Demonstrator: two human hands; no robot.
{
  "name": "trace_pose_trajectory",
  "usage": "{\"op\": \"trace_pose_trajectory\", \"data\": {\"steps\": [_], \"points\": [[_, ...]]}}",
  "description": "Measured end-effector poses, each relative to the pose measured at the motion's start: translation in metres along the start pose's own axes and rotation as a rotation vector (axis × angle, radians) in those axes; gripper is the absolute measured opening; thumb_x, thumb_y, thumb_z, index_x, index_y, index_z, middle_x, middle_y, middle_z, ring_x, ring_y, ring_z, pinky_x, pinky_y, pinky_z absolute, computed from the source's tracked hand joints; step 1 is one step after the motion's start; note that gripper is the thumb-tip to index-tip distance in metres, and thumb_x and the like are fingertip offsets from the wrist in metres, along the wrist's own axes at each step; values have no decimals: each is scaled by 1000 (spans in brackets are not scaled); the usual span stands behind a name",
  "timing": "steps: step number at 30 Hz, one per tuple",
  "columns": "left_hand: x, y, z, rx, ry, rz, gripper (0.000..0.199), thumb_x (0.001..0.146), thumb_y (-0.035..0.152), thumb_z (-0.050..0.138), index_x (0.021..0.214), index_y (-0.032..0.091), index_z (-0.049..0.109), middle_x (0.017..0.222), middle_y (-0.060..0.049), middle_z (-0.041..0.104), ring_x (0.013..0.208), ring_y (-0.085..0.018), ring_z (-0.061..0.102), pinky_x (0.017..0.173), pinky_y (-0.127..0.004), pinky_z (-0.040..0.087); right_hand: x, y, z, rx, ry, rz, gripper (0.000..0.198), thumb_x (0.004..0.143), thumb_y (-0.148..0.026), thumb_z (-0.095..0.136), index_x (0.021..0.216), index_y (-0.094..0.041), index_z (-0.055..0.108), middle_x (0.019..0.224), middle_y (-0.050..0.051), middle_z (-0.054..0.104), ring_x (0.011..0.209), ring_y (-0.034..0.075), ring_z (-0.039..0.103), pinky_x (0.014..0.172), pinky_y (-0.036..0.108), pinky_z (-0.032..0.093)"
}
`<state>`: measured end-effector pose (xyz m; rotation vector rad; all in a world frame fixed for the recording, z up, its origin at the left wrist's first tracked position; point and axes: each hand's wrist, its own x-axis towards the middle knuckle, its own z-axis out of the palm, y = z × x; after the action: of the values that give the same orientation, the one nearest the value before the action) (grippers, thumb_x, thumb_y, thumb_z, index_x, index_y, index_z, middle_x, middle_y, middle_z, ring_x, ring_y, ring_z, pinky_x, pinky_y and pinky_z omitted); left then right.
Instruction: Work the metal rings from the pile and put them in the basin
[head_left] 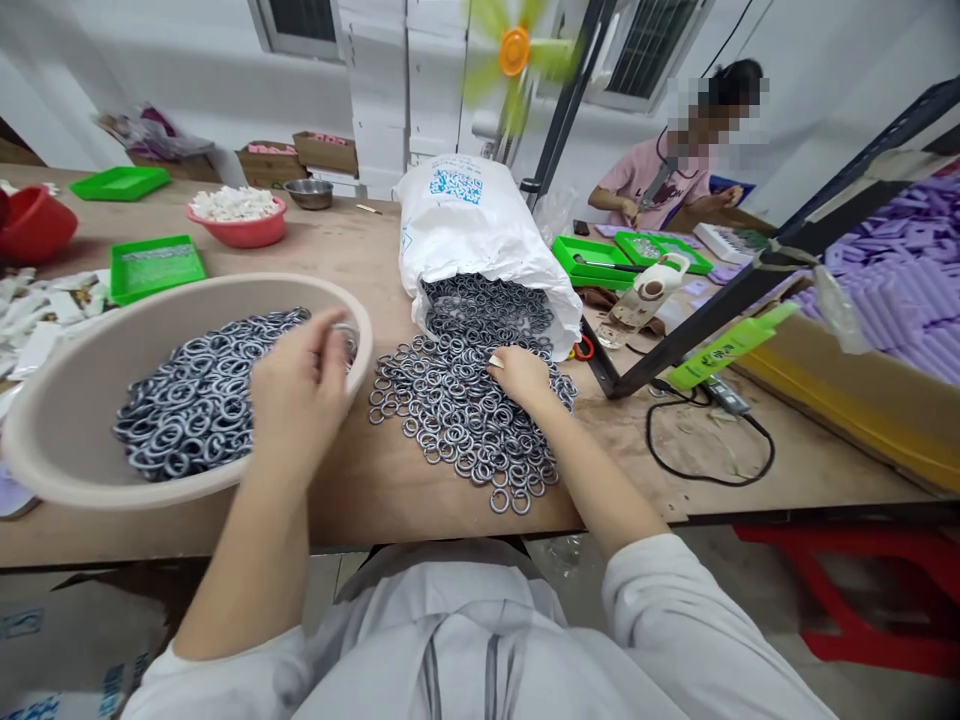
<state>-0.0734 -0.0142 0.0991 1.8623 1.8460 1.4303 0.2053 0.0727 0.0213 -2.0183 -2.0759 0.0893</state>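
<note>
Rings (457, 410) heaped near front edge of tabletop (375, 505), at mouth of sack (480, 235); right hand (523, 374) nearer, on heap's right side, fingertips hidden. Left hand (296, 385) over right side of tub (67, 410). Both grips curled; can't tell if either holds rings.

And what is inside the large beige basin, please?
Grey rings lie heaped inside the basin. The left hand hides part of the heap, and whatever lies beneath the top rings cannot be seen.

Brown table (352, 510) bears rings (450, 405), 1 sack (472, 230), 1 beige basin (49, 440).
</note>
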Motion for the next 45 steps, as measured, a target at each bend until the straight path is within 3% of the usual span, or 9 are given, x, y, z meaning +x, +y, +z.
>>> {"op": "trace_pose_trajectory", "data": {"steps": [2, 5, 9, 15, 23, 29, 35, 41, 45], "points": [[7, -10, -22, 385, -32, -52, 43, 95, 38, 45, 128, 20, 64, 120, -15, 68, 117, -39, 60, 101, -61, 41, 5, 0, 0, 1, -4, 4, 15, 91, -32, 60, 89, -21, 70, 101, 13, 71, 85, 23, 64, 68, 30, 39], [7, -17, -26, 546, -122, 42, 42, 92, 40, 48, 116, 13, 69, 129, -21, 64, 130, -47, 48, 107, -66, 33, 6, 6, -4, 171, 40, 13, 21, 91, -33, 58, 77, -19, 65, 84, 8, 68, 76, 19, 59, 64, 28, 37], [-6, 2, 16, 245, -165, 273, 38, 95, 37, 45, 114, 15, 68, 125, -17, 66, 124, -34, 54, 110, -52, 36, -4, 5, -10, 838, -88, -22, 35, 84, -51, 61, 72, -19, 59, 62, -2, 52, 55, 11, 44, 52, 24, 30], [-24, 19, 107, -363, -483, 85, 22, 93, 34, 53, 101, 20, 67, 100, -8, 70, 92, -22, 62, 85, -33, 45, -34, -28, -2, 1496, -203, -14, 48, 67, -59, 76, 89, -21, 58, 67, -6, 53, 47, 6, 39, 43, 21, 24], [-31, 2, 129, -726, -499, -155, 30, 88, 43, 60, 73, 17, 63, 68, -1, 59, 67, -15, 53, 65, -24, 41, -45, -48, 8, 1399, 36, -72, 37, 72, -53, 75, 81, -21, 59, 71, -2, 58, 64, 12, 51, 62, 26, 44], [-25, -4, 123, -811, -549, -272, 31, 74, 46, 75, 79, 16, 68, 65, 0, 61, 60, -13, 51, 59, -23, 40, -47, -39, 7, 1376, -117, -106, 41, 76, -61, 67, 72, -21, 60, 60, -4, 50, 53, 10, 41, 51, 25, 33], [-25, -8, 116, -479, -521, -75, 21, 67, 34, 82, 73, 18, 69, 68, -1, 64, 64, -13, 52, 61, -23, 36, -47, -39, 4, 1397, -223, -92, 50, 67, -63, 74, 56, -20, 51, 50, -7, 39, 49, 7, 28, 48, 25, 20], [-31, -2, 118, -830, -581, -284, 47, 80, 64, 63, 70, 18, 60, 64, 0, 57, 58, -12, 51, 57, -24, 41, -48, -44, 4, 1497, -275, -111, 53, 63, -70, 75, 64, -20, 56, 51, -7, 47, 46, 7, 34, 45, 24, 25], [-40, 3, 125, -929, -584, -452, 46, 74, 61, 70, 69, 18, 55, 60, 2, 52, 52, -10, 46, 50, -22, 38, -52, -52, 10, 1560, -117, -84, 50, 59, -58, 85, 80, -22, 57, 59, -7, 54, 51, 10, 47, 51, 25, 40]]}}
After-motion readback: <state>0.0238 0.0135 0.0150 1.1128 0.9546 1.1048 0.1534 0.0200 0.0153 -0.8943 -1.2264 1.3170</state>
